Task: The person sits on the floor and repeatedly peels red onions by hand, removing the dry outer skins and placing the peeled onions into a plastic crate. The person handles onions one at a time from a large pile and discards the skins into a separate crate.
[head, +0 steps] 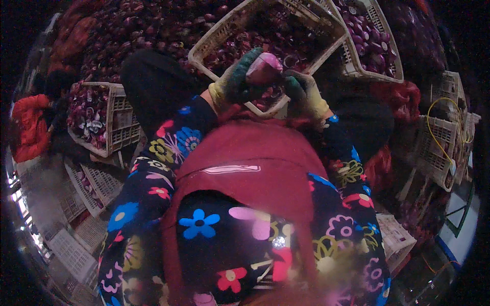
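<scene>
My left hand (238, 78), in a green and yellow work glove, is closed around a red onion (265, 69) with part of its skin off, showing a paler pink side. Close at the onion's right side is my right hand (304, 91), gloved alike, its fingers bent; whether it holds a small tool is too dark to tell. Both hands are above the near end of a pale plastic crate (214, 41) in front of me, with onion skins (264, 100) inside it.
Peeled onions fill a second crate (398, 72) at upper right. A heap of red onions (153, 26) spreads beyond my knee. At left, a crate (111, 114) holds onions and skins near a person in a red garment (32, 126). Stacked crates (440, 149) stand at right.
</scene>
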Demonstrator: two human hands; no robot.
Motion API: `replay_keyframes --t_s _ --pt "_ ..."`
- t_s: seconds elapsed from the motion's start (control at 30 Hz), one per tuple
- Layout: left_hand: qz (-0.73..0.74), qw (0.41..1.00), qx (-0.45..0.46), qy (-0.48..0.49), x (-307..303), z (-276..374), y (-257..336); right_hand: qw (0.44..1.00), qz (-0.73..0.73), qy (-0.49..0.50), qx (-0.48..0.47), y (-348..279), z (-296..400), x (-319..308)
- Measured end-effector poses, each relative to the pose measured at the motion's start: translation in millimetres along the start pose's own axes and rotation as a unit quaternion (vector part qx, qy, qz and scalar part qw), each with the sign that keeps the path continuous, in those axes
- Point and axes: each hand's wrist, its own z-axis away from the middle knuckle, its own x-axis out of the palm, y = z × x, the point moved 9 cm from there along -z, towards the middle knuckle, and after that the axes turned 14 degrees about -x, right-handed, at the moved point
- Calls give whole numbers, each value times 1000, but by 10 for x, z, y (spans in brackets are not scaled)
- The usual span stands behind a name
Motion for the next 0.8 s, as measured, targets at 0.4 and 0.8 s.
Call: replay_keyframes --t_s 0.4,0.8 --pt "94 974 -183 93 -420 -104 -428 979 -128 116 106 230 -340 -30" --pt "70 951 -298 51 -155 -134 -499 992 -5 72 108 239 -373 50"
